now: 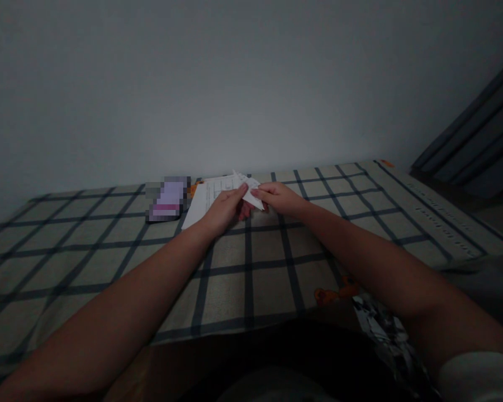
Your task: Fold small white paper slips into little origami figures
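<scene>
Between both hands is a small folded piece of white paper (254, 198) with faint print on it and pointed ends. My left hand (228, 207) pinches its left side, thumb on top and fingers underneath. From the other side, my right hand (277, 198) grips the paper's right edge between thumb and fingers. Just beyond and left of my left hand lie printed white sheets (199, 204), flat on the checked cloth and partly covered by that hand.
A phone (170, 198) with a blurred lit screen lies left of the sheets. The checked tablecloth (268, 279) covers the table, which meets a plain wall (251, 84) at the back. A dark curtain (473, 123) hangs at the right.
</scene>
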The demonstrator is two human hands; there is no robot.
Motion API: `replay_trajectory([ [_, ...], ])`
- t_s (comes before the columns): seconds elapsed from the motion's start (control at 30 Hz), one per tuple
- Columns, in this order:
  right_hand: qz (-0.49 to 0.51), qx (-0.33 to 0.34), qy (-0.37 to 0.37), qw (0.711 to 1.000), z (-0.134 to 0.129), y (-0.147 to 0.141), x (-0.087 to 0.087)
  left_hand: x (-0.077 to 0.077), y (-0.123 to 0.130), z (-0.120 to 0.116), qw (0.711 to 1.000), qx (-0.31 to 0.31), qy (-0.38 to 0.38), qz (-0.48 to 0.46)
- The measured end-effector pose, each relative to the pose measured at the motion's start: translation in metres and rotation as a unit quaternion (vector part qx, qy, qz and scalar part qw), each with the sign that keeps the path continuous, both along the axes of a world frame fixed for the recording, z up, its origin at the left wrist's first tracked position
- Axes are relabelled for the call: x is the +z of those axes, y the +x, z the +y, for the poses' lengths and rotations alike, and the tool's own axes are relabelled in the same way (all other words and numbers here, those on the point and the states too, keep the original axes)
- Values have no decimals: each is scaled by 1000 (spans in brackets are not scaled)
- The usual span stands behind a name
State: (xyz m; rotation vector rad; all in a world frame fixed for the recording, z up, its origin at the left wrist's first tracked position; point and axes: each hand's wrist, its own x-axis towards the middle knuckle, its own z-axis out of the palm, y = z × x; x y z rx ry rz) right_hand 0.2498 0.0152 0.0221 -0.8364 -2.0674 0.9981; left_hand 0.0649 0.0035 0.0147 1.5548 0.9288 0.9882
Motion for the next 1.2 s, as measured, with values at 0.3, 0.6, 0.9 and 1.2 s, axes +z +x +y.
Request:
replay_trajectory([
  [0.3,61,-70,141,986,6,1,-7,11,2,-1,987,31,-117,-108],
  [0.6,141,-150,53,977,12,0,-8,10,-5,4,986,138,57,-70],
  [0.9,181,-73,-104,975,9,-3,-7,3,-2,4,989,117,85,17],
  [1.2,171,-28,-58,983,5,1,-3,3,-3,7,985,84,-69,-136],
])
